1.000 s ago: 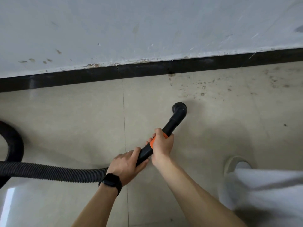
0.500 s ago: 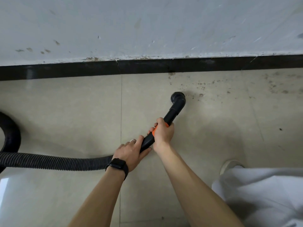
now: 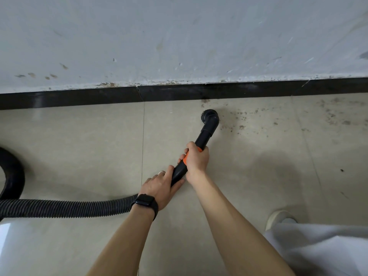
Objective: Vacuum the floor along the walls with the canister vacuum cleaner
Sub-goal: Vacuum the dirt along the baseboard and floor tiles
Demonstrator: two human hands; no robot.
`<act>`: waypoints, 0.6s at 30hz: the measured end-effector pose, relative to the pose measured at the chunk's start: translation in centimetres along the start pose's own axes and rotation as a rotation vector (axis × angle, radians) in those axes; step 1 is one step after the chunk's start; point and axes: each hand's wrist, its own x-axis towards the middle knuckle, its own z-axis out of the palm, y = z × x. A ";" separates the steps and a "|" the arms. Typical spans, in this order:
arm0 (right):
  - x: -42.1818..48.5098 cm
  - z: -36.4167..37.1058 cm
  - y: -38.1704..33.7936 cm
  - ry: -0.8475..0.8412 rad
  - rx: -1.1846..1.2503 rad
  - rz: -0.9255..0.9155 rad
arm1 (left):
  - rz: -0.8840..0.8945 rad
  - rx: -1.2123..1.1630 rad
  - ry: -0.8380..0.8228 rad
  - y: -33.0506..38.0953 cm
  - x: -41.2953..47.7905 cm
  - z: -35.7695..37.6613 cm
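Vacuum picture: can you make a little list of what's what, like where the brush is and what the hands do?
tool: black wand with round brush nozzle
nozzle place: at the floor, close to the black baseboard
right hand: grips wand at its orange collar
left hand: grips wand's lower end
hose: runs off left
dirt: brown specks right of nozzle

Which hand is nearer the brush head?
Right. The right hand grips the tube at its orange band, just behind the brush head; the left hand holds farther back, near the hose.
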 end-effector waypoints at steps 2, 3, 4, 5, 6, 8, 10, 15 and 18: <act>0.2 0.3 0.0 -0.001 -0.013 -0.003 | -0.018 0.001 0.002 0.0 0.2 -0.1; 0.3 0.4 0.0 -0.001 -0.020 -0.006 | -0.027 -0.002 0.003 0.0 0.2 -0.1; 0.4 0.6 0.0 -0.002 -0.026 -0.009 | -0.037 -0.008 0.003 -0.1 0.3 -0.2; 0.5 0.8 0.0 -0.005 -0.031 -0.011 | -0.045 -0.016 0.002 -0.1 0.4 -0.3; 0.6 1.0 0.0 -0.007 -0.036 -0.011 | -0.052 -0.025 -0.001 -0.2 0.5 -0.3; 0.9 1.3 -0.2 -0.008 -0.045 -0.013 | -0.058 -0.041 -0.008 -0.2 0.8 -0.5; 1.1 1.5 -0.5 -0.005 -0.050 -0.016 | -0.060 -0.050 -0.015 -0.2 1.2 -0.7; 2.0 1.8 -1.4 0.019 -0.049 -0.020 | -0.063 -0.066 -0.024 0.2 2.4 -1.2; 2.7 1.9 -2.1 0.021 -0.053 -0.026 | -0.062 -0.098 -0.028 0.6 3.1 -1.3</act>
